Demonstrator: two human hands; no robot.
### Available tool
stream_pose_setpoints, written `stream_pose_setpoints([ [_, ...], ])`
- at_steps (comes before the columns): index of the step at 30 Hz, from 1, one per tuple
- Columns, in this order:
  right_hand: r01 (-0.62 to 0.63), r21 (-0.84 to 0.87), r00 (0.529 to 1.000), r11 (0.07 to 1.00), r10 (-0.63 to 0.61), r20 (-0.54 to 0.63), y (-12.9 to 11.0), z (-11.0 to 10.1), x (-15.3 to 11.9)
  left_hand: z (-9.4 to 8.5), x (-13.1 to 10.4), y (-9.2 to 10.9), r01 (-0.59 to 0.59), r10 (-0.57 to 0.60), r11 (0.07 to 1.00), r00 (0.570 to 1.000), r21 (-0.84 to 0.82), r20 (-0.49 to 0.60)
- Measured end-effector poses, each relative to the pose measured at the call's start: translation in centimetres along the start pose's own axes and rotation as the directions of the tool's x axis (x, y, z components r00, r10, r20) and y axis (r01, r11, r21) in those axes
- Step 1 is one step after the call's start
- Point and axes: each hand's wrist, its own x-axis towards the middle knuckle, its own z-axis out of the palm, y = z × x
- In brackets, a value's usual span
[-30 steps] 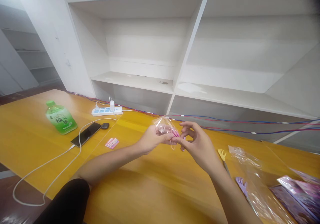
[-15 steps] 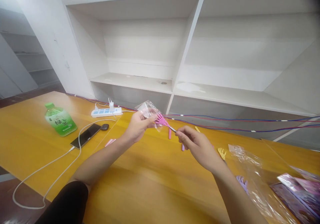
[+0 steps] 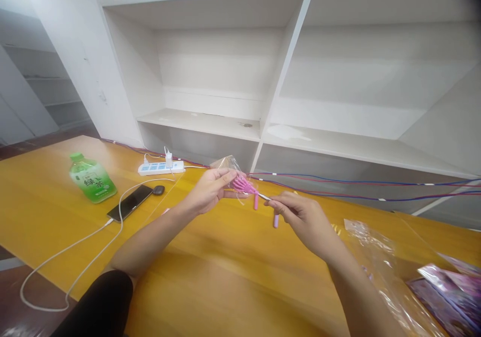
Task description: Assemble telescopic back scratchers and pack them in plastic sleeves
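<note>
Above the table, my left hand (image 3: 210, 190) pinches a small clear plastic bag (image 3: 228, 163) by its side. The pink hand-shaped head of a back scratcher (image 3: 245, 185) is at the bag's mouth, at least partly inside the film. My right hand (image 3: 302, 219) is closed around the scratcher's handle end, with a length of metal rod showing between its fingers and the pink head. On the table behind lie a pink handle (image 3: 256, 202) and a purple handle (image 3: 276, 220). My right forearm mostly covers a yellow scratcher head (image 3: 337, 230).
To the left stand a green tea bottle (image 3: 93, 179), a phone (image 3: 130, 202) on a white cable, a small black case (image 3: 158, 190) and a power strip (image 3: 161, 168). Clear plastic packaging (image 3: 376, 244) and purple packs (image 3: 443, 297) lie right. White shelving (image 3: 210, 124) and cables run behind.
The pink head has turned slightly and sits deeper against the bag. Both hands have dropped a little, and my right forearm now covers more of the yellow and purple pieces.
</note>
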Motion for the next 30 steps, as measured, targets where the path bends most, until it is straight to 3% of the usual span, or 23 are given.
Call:
stream_pose_setpoints([
  [4,0.028,-0.002,1.0,1.0,-0.028,0.007,0.0,-0.3,0.0,0.1,-0.2,0.2,0.058,-0.06,0.998,0.996,0.037,0.063],
  [12,0.046,-0.059,0.991,0.997,-0.053,-0.125,-0.3,1.2,0.4,1.7,-0.1,-1.0,-0.063,0.059,0.997,0.995,-0.042,-0.086],
  [18,0.003,0.061,0.992,0.998,0.005,-0.127,-0.8,2.6,0.5,2.1,0.0,-2.1,-0.087,0.076,0.993,0.989,-0.078,-0.125],
  [25,-0.155,0.209,0.985,0.966,0.166,-0.038,-0.8,3.3,0.5,2.4,0.0,-3.9,-0.02,0.02,1.0,0.996,-0.005,-0.083],
  [30,-0.175,0.27,0.984,0.947,0.18,0.007,-1.0,3.6,0.5,2.5,0.2,-4.3,-0.033,0.035,0.999,0.994,0.018,-0.108],
])
